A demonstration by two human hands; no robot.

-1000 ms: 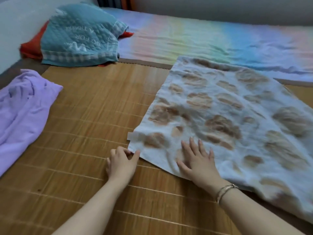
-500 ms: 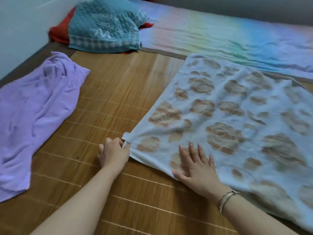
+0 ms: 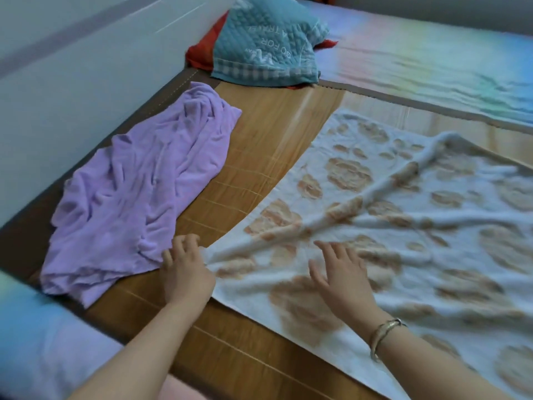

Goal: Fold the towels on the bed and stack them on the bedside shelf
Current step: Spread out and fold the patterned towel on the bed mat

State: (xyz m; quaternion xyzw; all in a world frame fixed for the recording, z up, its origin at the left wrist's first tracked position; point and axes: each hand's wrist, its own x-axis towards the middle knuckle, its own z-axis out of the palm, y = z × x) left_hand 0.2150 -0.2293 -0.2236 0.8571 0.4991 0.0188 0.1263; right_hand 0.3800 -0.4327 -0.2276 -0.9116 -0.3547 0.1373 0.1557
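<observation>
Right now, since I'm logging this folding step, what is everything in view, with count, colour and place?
patterned towel: one, white with tan flowers, spread on the right, creased toward its near-left corner
purple towel: one, lilac, crumpled at the left
teal quilted cloth: one, far end, over a red cloth
bamboo mat: one, brown, under the towels
bedsheet: one, pastel rainbow, far right
bracelet: one, metallic, right wrist
left hand: grips the patterned towel's corner
right hand: flat on that towel
</observation>
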